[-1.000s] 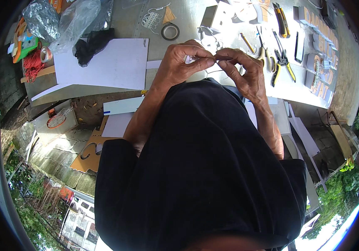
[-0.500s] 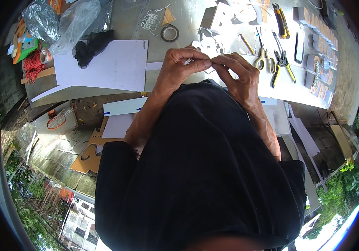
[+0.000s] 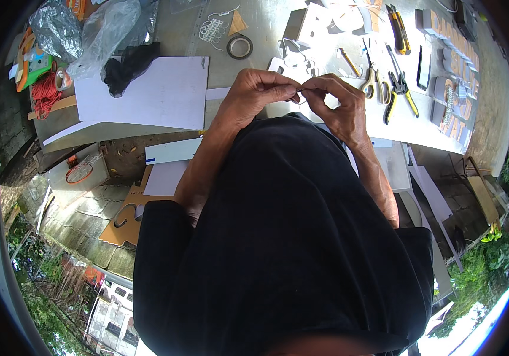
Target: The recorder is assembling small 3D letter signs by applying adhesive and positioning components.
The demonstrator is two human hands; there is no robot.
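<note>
My left hand (image 3: pixel 258 96) and my right hand (image 3: pixel 339 105) meet above the table's near edge, thumb and forefinger of each pinched together. Between the fingertips runs a thin dark strand that looks like wire; most of it is hidden by the fingers. Just beyond the hands lies a white cut-out piece (image 3: pixel 278 64) with thin wires (image 3: pixel 294 46) looping over it. To the right of my right hand are scissors (image 3: pixel 371 88) with pale handles and yellow-and-black pliers (image 3: pixel 401 89).
Left of the hands lies a white sheet (image 3: pixel 148 95) with black crumpled cloth (image 3: pixel 129 71) on it. A tape roll (image 3: pixel 239 46) and a coil of white wire (image 3: pixel 212 31) lie farther back. A utility knife (image 3: pixel 398 28) and several raised letters (image 3: pixel 453 65) occupy the right.
My hands stay joined at the fingertips, with only a slight shift of the fingers. The thin strand between them shows at a different angle. Nothing else on the table has moved.
</note>
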